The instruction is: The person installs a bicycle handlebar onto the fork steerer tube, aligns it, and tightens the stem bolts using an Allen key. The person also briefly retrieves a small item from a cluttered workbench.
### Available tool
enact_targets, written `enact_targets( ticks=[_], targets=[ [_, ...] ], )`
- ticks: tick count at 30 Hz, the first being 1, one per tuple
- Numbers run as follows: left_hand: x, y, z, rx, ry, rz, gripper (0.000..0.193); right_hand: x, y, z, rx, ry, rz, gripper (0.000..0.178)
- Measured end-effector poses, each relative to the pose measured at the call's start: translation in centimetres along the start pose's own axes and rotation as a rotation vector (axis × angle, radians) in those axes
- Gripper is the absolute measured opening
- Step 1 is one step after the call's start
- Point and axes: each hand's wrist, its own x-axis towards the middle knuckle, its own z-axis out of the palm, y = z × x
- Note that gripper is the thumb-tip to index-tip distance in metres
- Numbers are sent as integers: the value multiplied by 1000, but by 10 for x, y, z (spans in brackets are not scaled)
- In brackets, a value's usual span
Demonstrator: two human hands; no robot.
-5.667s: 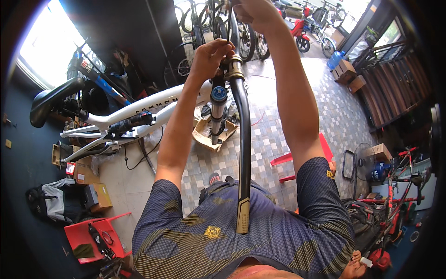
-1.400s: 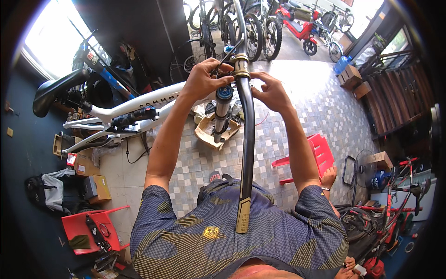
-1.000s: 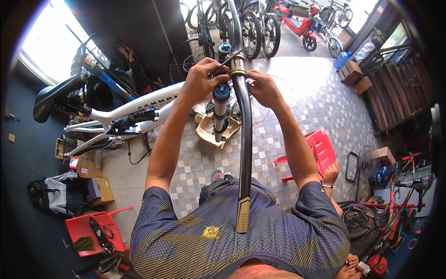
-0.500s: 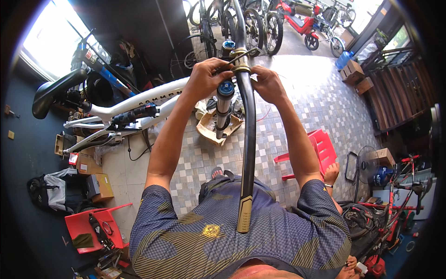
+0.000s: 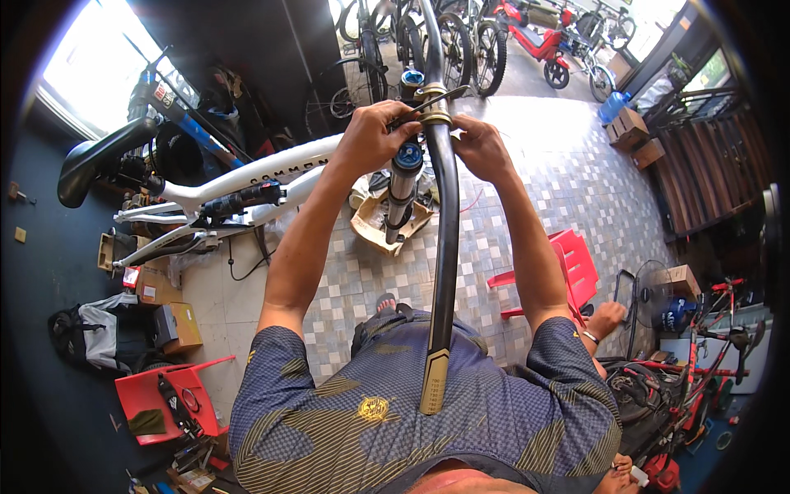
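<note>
The left hand (image 5: 372, 136) has its thumb and fingers pinched on a thin dark rod (image 5: 420, 108). The rod pokes out past those fingers and slants over the gold clamp (image 5: 434, 118), which sits just right of them. The right hand (image 5: 481, 148) is at the other side of the clamp, its thumb and fingers bent close together. I cannot tell if they pinch something small or only touch the clamp.

The black bar (image 5: 448, 239) goes through the clamp, between the two sets of fingers. One end goes on past them, and the other comes back between the arms to the shirt (image 5: 374, 362). The blue-topped tube (image 5: 409, 156) is just below the left fingers.

The bar looks hard and stiff, so it should not bend. It is smooth, so it may slip or turn in a loose grip. A good place to hold it is the plain black part just below the right fingers, because the long ends could swing. The rod looks light but stiff, and so thin that it could roll. Pinch it firmly near its end. The clamp looks hard and strong.
</note>
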Motion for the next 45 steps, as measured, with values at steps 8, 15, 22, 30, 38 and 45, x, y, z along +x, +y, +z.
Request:
enact_targets(
  ticks=[8,15,22,30,38,45],
  targets=[
    [-1,-11,3,-81,5,-21,21,-2,-5,2,0,13,-5,24],
    [3,-26,-11,-320,-82,-99,24,-7,-8,0,-110,79,-97,27],
    [-2,-19,-7,-332,-87,-145,28,-12,-23,-10,-60,39,56,23],
    [-1,-22,2,-174,-28,-12,28,-14,-18,0,-20,54,15,21],
    [-4,-6,4,-38,28,21,25,-19,-15,9,-107,119,-40,22],
    [-3,-7,5,-32,24,19,23,-18,-2,15,-118,167,-155,27]
  ],
)
